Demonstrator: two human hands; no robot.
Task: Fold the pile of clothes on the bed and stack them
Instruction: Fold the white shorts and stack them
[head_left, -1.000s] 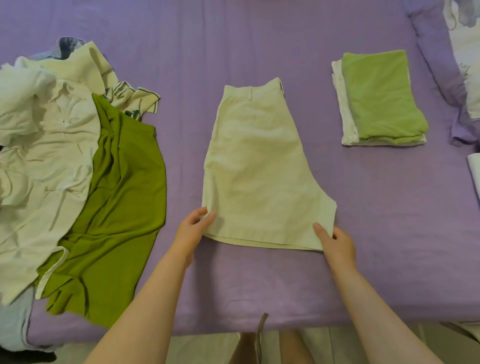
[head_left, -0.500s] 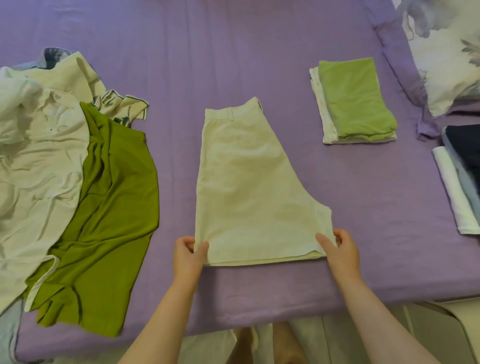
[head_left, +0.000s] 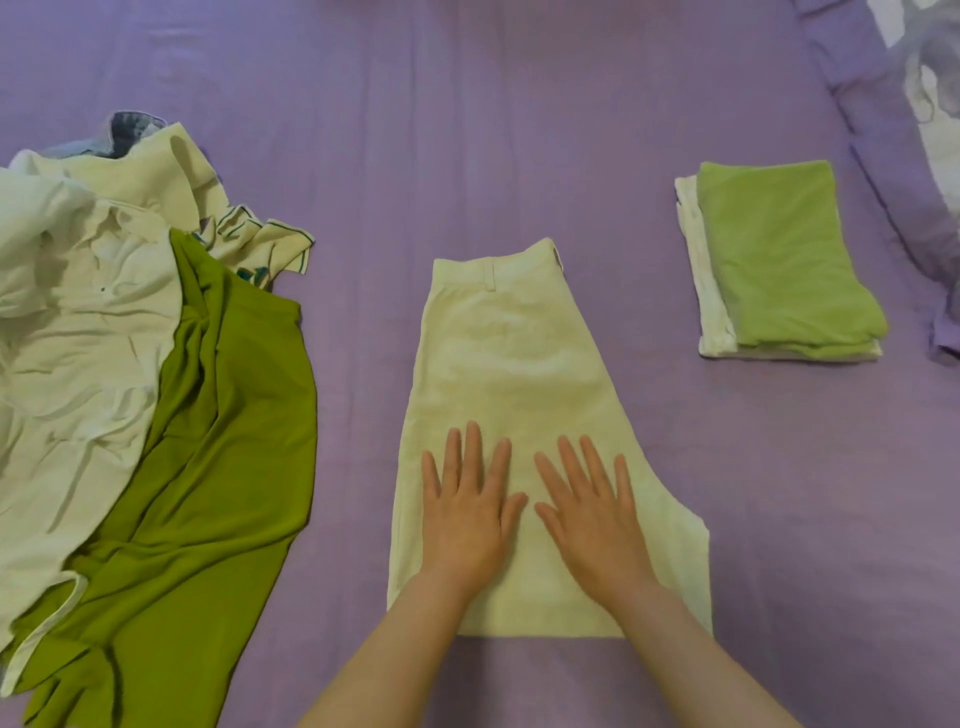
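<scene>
Cream shorts (head_left: 511, 364), folded in half lengthwise, lie flat in the middle of the purple bed (head_left: 467, 130), waistband away from me. My left hand (head_left: 470, 512) and my right hand (head_left: 592, 514) rest side by side on the lower part of the shorts, palms down and fingers straight. On the left lies the unfolded pile: an olive-green garment (head_left: 218, 467) over white and cream shirts (head_left: 78, 338). At the right sits a stack of folded clothes with a light-green piece (head_left: 784, 254) on top of a white one.
A purple pillow (head_left: 883, 130) and a white patterned pillow (head_left: 935, 78) lie at the far right. A bit of blue denim (head_left: 132, 130) shows at the back of the unfolded pile. Bare sheet lies between the shorts and the folded stack.
Both hands let go of the hem corners of the shorts and moved inward and forward to lie flat on the fabric. The view shifted closer.
</scene>
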